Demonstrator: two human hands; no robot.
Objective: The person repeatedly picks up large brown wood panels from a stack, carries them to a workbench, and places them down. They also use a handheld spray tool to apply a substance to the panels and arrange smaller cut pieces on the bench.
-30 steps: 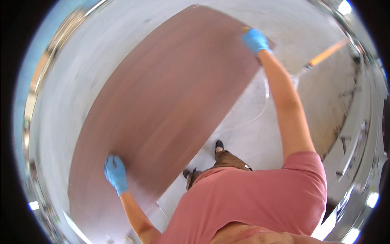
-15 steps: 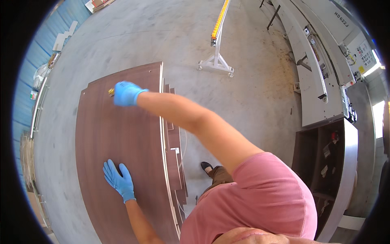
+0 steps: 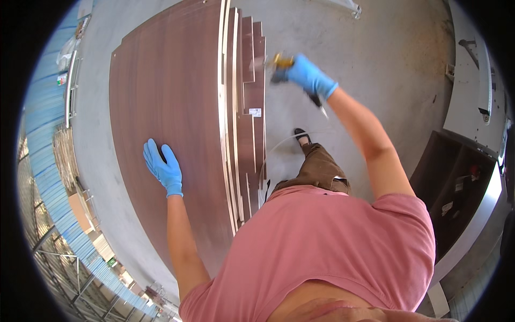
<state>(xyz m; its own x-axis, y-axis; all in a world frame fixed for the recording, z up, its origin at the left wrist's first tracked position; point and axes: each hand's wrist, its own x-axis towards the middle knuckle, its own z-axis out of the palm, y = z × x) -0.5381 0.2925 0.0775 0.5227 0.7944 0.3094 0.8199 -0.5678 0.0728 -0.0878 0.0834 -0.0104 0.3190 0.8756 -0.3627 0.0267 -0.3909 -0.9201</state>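
My left hand (image 3: pixel 163 168), in a blue glove, lies flat with fingers spread on the top dark brown wood-grain panel (image 3: pixel 171 80) of a stack. My right hand (image 3: pixel 307 74), also gloved in blue, is closed around a yellow-and-black hand tool (image 3: pixel 282 61) that looks like an air gun. Motion blurs the tool, and its thin tip points left toward the stack. Right hand and tool are above the floor, just past the stack's right edge. A thin pale hose (image 3: pixel 279 144) curves up from beside the stack toward the tool; its join is not clear.
Lower panels (image 3: pixel 247 139) jut out in uneven steps on the stack's right side, one bearing a white label (image 3: pixel 255 112). My shoe (image 3: pixel 301 134) is on the grey floor. At right stands a dark open cabinet (image 3: pixel 450 188), below a large grey machine (image 3: pixel 472 102).
My right hand has swept right with the tool, from over the panel to beyond its edge. My left hand stays flat on the panel. The whole view has shifted.
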